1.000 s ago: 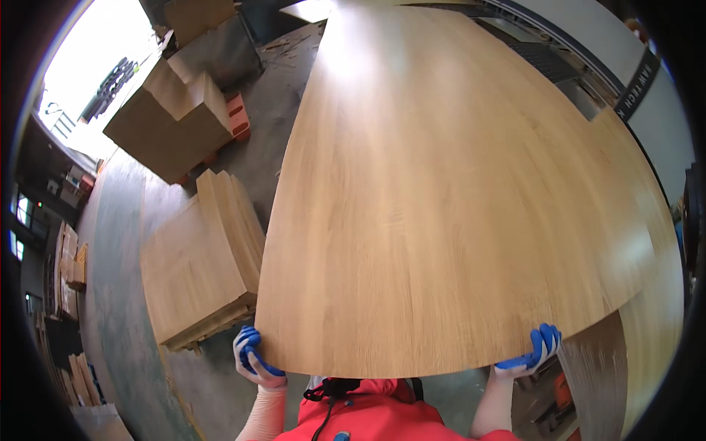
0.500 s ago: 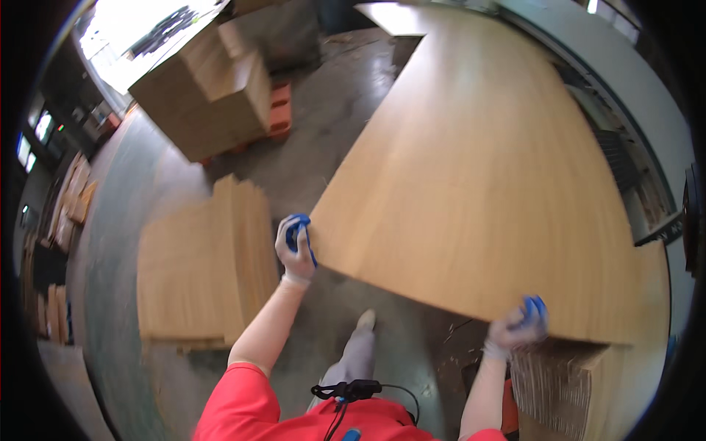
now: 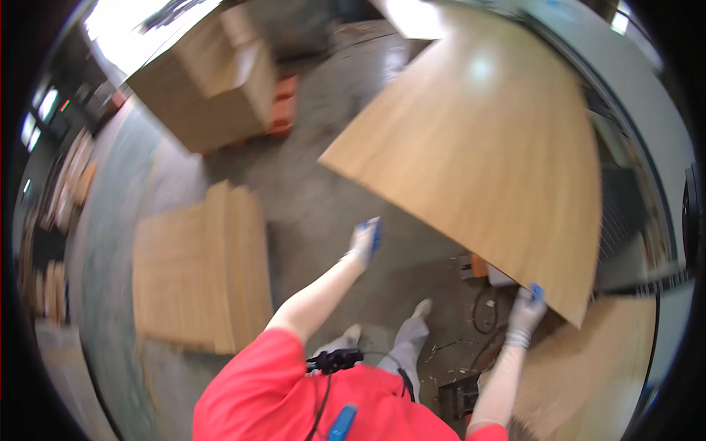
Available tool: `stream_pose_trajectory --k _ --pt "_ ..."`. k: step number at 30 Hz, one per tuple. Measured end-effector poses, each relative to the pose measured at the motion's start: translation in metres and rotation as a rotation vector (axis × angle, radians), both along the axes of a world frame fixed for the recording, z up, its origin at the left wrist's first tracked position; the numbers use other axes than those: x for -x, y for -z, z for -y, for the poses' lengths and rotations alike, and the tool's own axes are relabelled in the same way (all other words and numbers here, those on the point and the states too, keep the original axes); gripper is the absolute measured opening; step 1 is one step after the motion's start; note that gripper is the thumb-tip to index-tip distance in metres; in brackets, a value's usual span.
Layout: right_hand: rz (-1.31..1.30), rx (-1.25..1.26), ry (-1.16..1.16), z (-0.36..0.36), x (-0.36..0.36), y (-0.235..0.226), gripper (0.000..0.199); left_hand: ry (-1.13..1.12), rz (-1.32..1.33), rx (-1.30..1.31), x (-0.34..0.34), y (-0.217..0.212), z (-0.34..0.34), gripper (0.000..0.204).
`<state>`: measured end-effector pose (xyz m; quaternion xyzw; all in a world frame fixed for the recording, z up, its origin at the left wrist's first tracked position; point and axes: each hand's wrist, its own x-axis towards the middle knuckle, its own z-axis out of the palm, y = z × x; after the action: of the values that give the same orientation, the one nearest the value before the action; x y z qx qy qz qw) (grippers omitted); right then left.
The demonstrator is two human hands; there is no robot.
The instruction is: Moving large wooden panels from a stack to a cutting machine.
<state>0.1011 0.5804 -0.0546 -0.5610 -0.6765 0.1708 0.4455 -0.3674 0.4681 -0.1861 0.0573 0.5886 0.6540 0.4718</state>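
Note:
A large flat wood-grain panel spreads from the near right toward the far right, its near edge slanting down to the right. My right hand, in a white glove with blue on the finger side, is closed on that near edge close to the panel's right corner. In front of the same edge, apart from it, my left hand is held out over the floor in a matching glove. Its fingers look loosely stretched with nothing in them, though blur softens them.
A stack of similar panels lies below my right forearm. At left stands another stack of boards. Farther off, a big stepped pile of boards rests on an orange pallet. Grey machinery runs along the right side.
My left hand has let go of the panel's left corner and moved right. The panel has turned and shifted away from me, uncovering the stack at the lower right. My right hand still grips its edge.

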Motion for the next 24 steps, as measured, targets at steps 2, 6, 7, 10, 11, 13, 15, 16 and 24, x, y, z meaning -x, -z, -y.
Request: stream_pose_trajectory --k 2,6,7,10,11,13,15,16,24 --pt "0.103 -0.010 0.202 -0.044 -0.144 0.039 0.047 0.023 0.129 0.014 -0.043 0.010 -0.064 0.052" --pt "0.558 0.339 0.509 -0.148 -0.316 0.061 0.060 -0.276 0.259 -0.255 -0.050 0.027 -0.117 0.053" --pt "0.800 0.189 0.784 -0.170 -0.381 0.048 0.062 -0.382 0.324 -0.325 -0.075 0.019 -0.158 0.053" --pt "0.761 0.534 0.788 -0.222 -0.357 0.067 0.062 -0.646 0.425 -0.172 -0.057 0.039 -0.157 0.057" --pt "0.750 0.573 0.817 -0.225 -0.363 0.062 0.061 -0.694 0.511 -0.256 -0.067 0.038 -0.169 0.057" --pt "0.736 0.632 0.838 -0.237 -0.371 0.054 0.061 -0.693 0.648 -0.364 -0.088 0.023 -0.187 0.055" --pt "0.711 0.662 0.823 -0.263 -0.354 0.049 0.061 -0.547 0.688 -0.528 -0.083 0.014 -0.186 0.054" --pt "0.696 0.672 0.808 -0.275 -0.345 0.045 0.061 -0.501 0.730 -0.569 -0.084 0.003 -0.185 0.054" --pt "0.517 0.710 0.680 -0.315 -0.243 -0.008 0.061 -0.595 0.610 -0.460 -0.045 -0.071 -0.194 0.049"
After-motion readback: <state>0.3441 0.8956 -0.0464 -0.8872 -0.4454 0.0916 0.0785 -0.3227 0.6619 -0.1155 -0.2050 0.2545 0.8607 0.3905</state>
